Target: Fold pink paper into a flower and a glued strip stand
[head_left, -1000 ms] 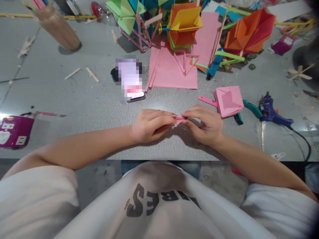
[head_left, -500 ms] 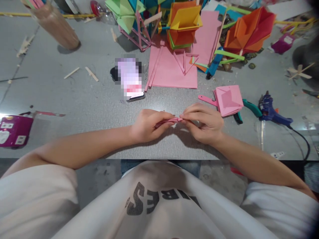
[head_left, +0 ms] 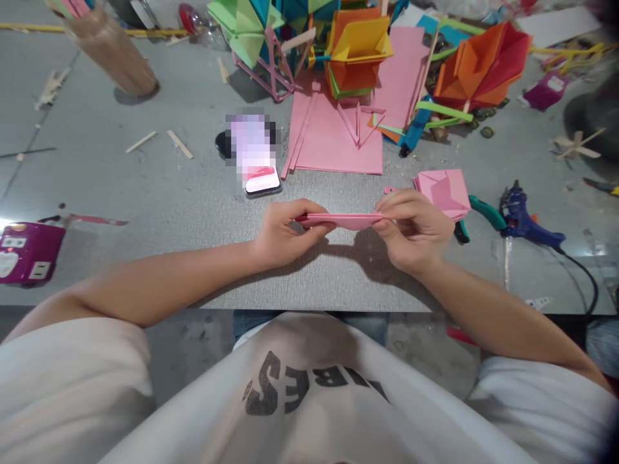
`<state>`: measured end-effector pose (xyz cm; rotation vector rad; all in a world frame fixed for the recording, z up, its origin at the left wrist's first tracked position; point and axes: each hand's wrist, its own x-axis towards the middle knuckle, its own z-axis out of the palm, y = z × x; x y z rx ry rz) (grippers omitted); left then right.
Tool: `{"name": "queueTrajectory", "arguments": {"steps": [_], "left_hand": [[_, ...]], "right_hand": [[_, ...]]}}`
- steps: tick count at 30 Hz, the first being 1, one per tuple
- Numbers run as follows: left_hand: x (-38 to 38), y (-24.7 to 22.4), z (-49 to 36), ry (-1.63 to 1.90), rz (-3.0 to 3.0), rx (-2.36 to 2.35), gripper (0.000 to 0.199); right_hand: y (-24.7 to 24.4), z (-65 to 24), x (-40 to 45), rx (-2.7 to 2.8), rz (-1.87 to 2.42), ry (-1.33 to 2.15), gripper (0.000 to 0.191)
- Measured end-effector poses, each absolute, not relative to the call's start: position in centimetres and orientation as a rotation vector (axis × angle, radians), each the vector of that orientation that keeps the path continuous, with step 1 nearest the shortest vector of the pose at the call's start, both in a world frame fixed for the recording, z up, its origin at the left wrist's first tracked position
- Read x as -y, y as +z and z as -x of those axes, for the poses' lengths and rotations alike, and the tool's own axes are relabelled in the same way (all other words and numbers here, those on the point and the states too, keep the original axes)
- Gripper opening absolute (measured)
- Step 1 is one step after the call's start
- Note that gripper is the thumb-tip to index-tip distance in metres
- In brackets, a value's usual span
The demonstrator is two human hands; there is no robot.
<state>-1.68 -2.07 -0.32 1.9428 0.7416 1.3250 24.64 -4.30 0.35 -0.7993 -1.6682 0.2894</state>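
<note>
Between my two hands stretches a folded piece of pink paper (head_left: 355, 221), seen nearly edge-on, just above the grey table. My left hand (head_left: 290, 233) pinches its left end between thumb and fingers. At the right end, my right hand (head_left: 413, 225) grips it with thumb and fingertips. Just beyond the right hand lies a stack of folded pink paper squares (head_left: 445, 191), on top of teal-handled pliers (head_left: 488, 209). A pink stick tip (head_left: 389, 190) shows beside that stack, mostly hidden by the right hand.
Farther back are pink paper sheets (head_left: 333, 145), a phone (head_left: 264, 183), and orange and yellow folded paper shapes (head_left: 360, 48). A blue glue gun (head_left: 527, 216) with its cord lies at the right. A purple power socket box (head_left: 31, 254) sits at the left, a brown cup (head_left: 113, 55) behind it.
The pink paper now spans more widely and shows its length. My right hand has moved right and my left hand slightly up, both still pinching it.
</note>
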Motion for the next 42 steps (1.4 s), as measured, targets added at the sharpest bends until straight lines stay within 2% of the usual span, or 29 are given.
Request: {"name": "queueTrajectory", "arguments": {"steps": [5,10,14,18,21,29,31,42], "left_hand": [[1.7,-0.4,1.6,1.300,-1.864,-0.695,0.017],[1.7,-0.5,1.6,1.291,-1.899,-0.714,0.015],[1.9,-0.8,1.7,1.229,-1.955,-0.683,0.011],[2.1,-0.8,1.7,1.200,-1.979,-0.629,0.012],[2.0,-0.9,1.8,1.164,-1.988,-0.632,0.015],[1.8,-0.9,2.1,1.098,-1.724,-0.424,0.042],[1.8,-0.6,2.2,1.085,-1.661,-0.442,0.045],[2.1,-0.2,1.4,1.148,-1.536,-0.539,0.031]], "right_hand": [[0.1,-25.4,3.8,1.746,0.740,0.293,0.005],[-0.1,-25.4,4.0,1.815,0.676,0.213,0.051],[0.4,-24.5,4.8,2.006,0.701,0.125,0.044],[0.7,-23.9,5.2,1.986,0.742,0.168,0.051],[0.7,-23.9,5.1,2.011,0.746,0.107,0.045],[0.7,-24.5,4.8,2.076,0.763,0.048,0.038],[0.7,-24.7,4.7,2.068,0.755,0.029,0.039],[0.2,-24.8,5.0,2.144,0.778,0.036,0.064]]}}
